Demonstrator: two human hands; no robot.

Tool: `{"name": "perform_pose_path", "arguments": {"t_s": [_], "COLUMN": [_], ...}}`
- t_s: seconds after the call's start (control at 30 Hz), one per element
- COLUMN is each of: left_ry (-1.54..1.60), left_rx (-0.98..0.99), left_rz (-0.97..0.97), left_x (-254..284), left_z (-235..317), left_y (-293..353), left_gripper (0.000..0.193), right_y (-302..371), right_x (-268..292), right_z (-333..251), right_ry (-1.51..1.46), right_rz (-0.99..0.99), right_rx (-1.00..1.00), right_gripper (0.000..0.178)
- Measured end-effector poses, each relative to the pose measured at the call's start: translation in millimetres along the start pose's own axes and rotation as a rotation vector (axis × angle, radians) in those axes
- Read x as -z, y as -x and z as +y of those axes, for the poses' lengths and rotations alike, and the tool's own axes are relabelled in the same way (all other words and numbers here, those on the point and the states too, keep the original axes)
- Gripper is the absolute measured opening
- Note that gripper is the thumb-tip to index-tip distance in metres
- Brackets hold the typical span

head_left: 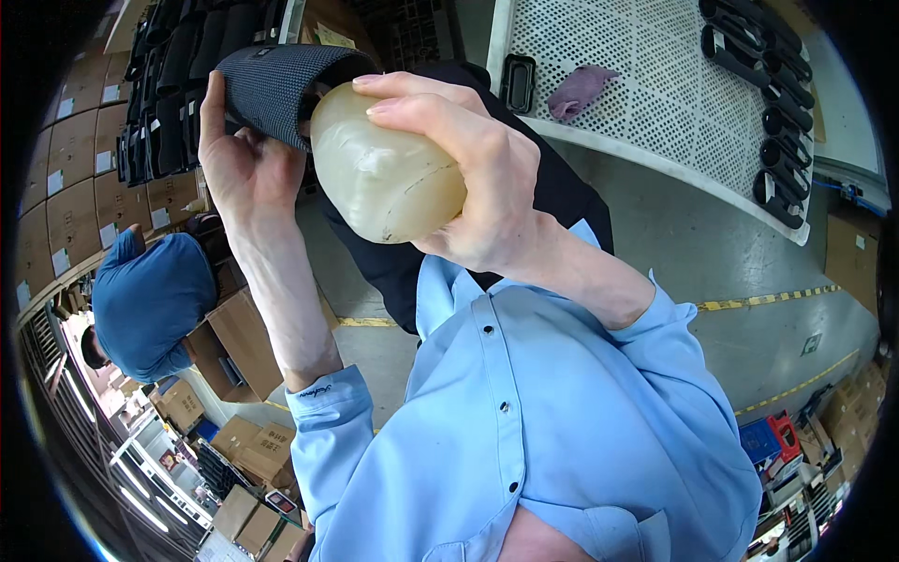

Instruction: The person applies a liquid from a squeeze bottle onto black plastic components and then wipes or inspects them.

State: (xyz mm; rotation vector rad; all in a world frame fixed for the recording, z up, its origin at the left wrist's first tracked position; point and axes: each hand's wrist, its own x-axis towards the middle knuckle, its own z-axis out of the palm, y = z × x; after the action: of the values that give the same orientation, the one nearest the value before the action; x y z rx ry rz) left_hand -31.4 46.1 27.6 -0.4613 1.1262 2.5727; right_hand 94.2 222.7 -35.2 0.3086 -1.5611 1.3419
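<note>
In my left hand (253, 173) is a dark, open-ended cylinder (267, 89) with a woven, mesh-like surface. My thumb lies along its left end and my fingers curl underneath. My right hand (482, 155) grips a rounded, cream-coloured, slightly translucent block (384, 173) with a smooth surface and a thin dark line on it. The block's far side is right at the cylinder's open right end. Whether part of it reaches inside cannot be seen. Both things are held up in front of my body.
A white perforated table (646, 66) bears a purple cloth (581, 91), a small black tray (518, 82) and several dark cylinders (782, 150). More dark cylinders (187, 70) are stacked at upper left. A person in blue (154, 300) bends by an open carton (239, 342).
</note>
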Motion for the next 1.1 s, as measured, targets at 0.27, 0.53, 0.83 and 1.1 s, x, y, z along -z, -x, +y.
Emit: {"name": "perform_pose_path", "arguments": {"t_s": [0.27, 0.53, 0.83, 1.1], "left_ry": [0.011, -0.002, -0.063, -0.060], "left_rx": [-0.035, -0.027, -0.105, -0.056], "left_rz": [-0.024, -0.043, 0.013, -0.040], "left_x": [-2.0, -0.9, -7.9, 2.1], "left_z": [0.1, 3.2, -6.0, 4.6], "left_y": [-4.3, -3.8, -1.0, -5.4], "left_gripper": [0.052, 0.055, 0.061, 0.064], "right_y": [-1.5, -3.8, -2.8, -8.8], "right_x": [10.2, 10.9, 17.7, 27.4], "right_z": [-5.9, -6.4, -12.5, -19.0], "right_ry": [-0.012, -0.013, -0.032, -0.114], "right_rz": [-0.017, -0.013, -0.009, -0.021], "right_rx": [-0.009, -0.001, -0.018, -0.060], "right_gripper": [0.060, 0.060, 0.059, 0.058]}}
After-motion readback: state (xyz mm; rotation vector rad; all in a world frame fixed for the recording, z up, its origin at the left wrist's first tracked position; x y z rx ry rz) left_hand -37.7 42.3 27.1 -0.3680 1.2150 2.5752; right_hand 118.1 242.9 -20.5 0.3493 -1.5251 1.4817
